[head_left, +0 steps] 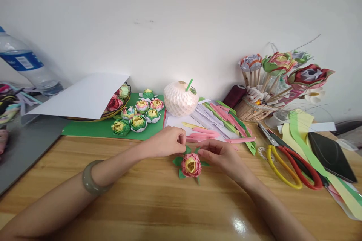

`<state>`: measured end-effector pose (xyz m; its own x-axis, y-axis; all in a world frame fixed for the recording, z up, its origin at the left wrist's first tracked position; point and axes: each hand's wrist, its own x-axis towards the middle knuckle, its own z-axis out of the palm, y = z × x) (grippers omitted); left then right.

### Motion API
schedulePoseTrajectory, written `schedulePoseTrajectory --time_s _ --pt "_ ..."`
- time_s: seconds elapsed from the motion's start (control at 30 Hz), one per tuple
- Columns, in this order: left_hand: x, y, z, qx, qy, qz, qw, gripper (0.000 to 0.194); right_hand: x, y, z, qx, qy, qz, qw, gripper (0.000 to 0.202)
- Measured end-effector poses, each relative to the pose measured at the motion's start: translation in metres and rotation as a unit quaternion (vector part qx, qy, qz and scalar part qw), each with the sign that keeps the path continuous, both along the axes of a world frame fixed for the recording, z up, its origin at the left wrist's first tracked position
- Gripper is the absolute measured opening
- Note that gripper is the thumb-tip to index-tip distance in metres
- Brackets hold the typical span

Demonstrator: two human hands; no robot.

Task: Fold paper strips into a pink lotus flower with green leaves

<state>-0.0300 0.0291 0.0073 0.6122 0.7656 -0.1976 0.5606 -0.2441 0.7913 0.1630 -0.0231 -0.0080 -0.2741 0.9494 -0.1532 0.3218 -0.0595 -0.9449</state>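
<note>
A folded paper flower [191, 165] with pink outer petals and a yellow centre sits on the wooden table, green paper leaves spreading out beneath it. At its far left side, my left hand [169, 141] is closed, its fingertips pinching a green leaf [187, 150]. A ring and a bangle show on that hand and forearm. From the right, my right hand [222, 155] pinches the green leaf at the flower's far right edge between thumb and forefinger. Both hands rest low over the tabletop.
Several finished paper flowers [138, 123] stand on a green sheet [96, 130]. Behind are a white strawberry-shaped ornament [181, 99] and folded paper strips [226, 118]. Scissors [296, 165], a black phone-like slab [332, 156] and a stick holder [254, 107] lie right; a water bottle [26, 62] leans left.
</note>
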Motion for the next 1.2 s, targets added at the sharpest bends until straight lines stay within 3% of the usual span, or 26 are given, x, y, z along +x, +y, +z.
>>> schedulePoseTrajectory --time_s 0.13,0.27,0.37,0.83,1.1,1.2 --pt "-0.002 0.003 0.002 -0.105 -0.032 -0.023 0.994 0.012 0.001 0.0 -0.001 0.01 -0.007 0.005 1.0 0.019" --pt "0.001 0.003 0.001 -0.087 -0.073 -0.031 0.993 0.029 -0.002 -0.001 0.003 0.038 0.002 0.012 0.999 0.02" --pt "0.004 0.001 -0.002 -0.106 -0.079 -0.06 0.989 0.029 -0.005 -0.003 0.005 0.061 0.009 0.019 0.998 0.02" --pt "0.007 -0.013 0.001 0.002 -0.042 0.033 0.999 0.024 -0.009 -0.005 0.007 0.079 -0.001 -0.018 0.997 0.018" --pt "0.01 -0.018 -0.004 -0.051 -0.072 0.06 0.994 0.018 -0.012 -0.008 0.003 0.133 0.009 -0.024 0.991 0.015" --pt "0.012 -0.022 -0.001 -0.052 -0.113 0.083 0.989 0.016 -0.012 -0.009 0.004 0.152 0.003 -0.057 0.987 0.019"
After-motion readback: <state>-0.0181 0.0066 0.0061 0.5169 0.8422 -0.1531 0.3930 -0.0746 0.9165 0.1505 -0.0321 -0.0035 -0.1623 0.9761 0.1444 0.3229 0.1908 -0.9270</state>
